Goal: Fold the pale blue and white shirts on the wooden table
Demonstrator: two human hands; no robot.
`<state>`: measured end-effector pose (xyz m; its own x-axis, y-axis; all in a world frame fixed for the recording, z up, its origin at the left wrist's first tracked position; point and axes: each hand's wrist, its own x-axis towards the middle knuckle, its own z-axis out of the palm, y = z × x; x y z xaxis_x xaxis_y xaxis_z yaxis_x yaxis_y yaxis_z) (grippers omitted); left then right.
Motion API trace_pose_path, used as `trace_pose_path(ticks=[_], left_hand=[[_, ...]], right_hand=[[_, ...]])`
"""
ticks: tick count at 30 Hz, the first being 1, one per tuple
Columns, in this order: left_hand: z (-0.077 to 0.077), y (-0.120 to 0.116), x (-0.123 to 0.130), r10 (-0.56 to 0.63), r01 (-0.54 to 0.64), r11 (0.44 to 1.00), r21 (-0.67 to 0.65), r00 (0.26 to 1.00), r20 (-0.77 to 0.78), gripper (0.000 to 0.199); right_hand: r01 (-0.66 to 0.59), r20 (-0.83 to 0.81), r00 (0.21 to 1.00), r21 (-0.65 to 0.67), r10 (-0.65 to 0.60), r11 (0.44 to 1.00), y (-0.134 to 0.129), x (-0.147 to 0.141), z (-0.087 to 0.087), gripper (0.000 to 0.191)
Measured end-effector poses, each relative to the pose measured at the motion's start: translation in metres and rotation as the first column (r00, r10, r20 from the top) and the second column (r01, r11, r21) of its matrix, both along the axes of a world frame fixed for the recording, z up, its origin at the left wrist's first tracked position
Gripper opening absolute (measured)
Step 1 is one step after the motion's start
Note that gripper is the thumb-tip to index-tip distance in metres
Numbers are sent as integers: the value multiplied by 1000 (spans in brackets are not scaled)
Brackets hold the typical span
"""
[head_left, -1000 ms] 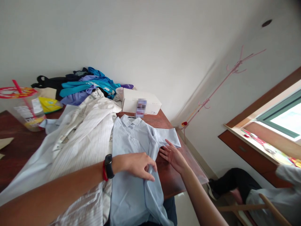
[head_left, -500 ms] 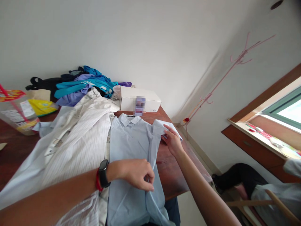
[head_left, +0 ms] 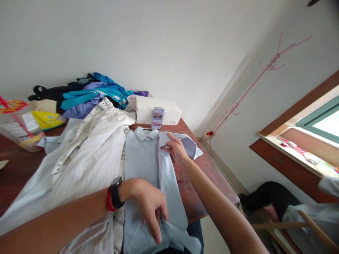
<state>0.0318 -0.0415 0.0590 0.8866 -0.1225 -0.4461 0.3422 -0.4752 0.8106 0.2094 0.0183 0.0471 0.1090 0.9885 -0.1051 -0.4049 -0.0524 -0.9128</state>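
Note:
A light blue shirt (head_left: 143, 151) lies on the dark red wooden table, its collar toward the white box. Its right side is folded inward, and the sleeve sticks out to the right with the cuff at the table's edge. My right hand (head_left: 176, 147) rests on the shirt near the shoulder, fingers spread. Lower down, my left hand (head_left: 150, 206), with a black watch on the wrist, is over the lower part of the shirt; its thumb is apart from the curled fingers, whose tips are partly hidden beside a raised fold.
Striped white garments (head_left: 97, 155) lie left of the shirt. Behind are a heap of blue and black clothes (head_left: 90, 95) and a white box (head_left: 148, 109). A plastic cup (head_left: 21, 130) stands far left. A person in black trousers (head_left: 272, 197) is at the lower right.
My right hand has moved left with the shirt's side and sleeve, which now fold inward over the front. My left hand has shifted down and its thumb now points downward.

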Motion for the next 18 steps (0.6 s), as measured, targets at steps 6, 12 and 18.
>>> trace_pose_path(ticks=[6, 12, 18], left_hand=[[19, -8, 4, -182, 178, 983, -47, 900, -395, 94], [18, -16, 5, -189, 175, 982, -73, 887, -421, 98], [15, -13, 2, -177, 130, 980, -150, 916, -360, 89]], right_hand=[[-109, 33, 993, -41, 110, 993, 1, -16, -5, 85], [-143, 92, 984, -81, 150, 986, 8, -26, -17, 86], [-122, 116, 985, -84, 132, 989, 9, -27, -27, 88]])
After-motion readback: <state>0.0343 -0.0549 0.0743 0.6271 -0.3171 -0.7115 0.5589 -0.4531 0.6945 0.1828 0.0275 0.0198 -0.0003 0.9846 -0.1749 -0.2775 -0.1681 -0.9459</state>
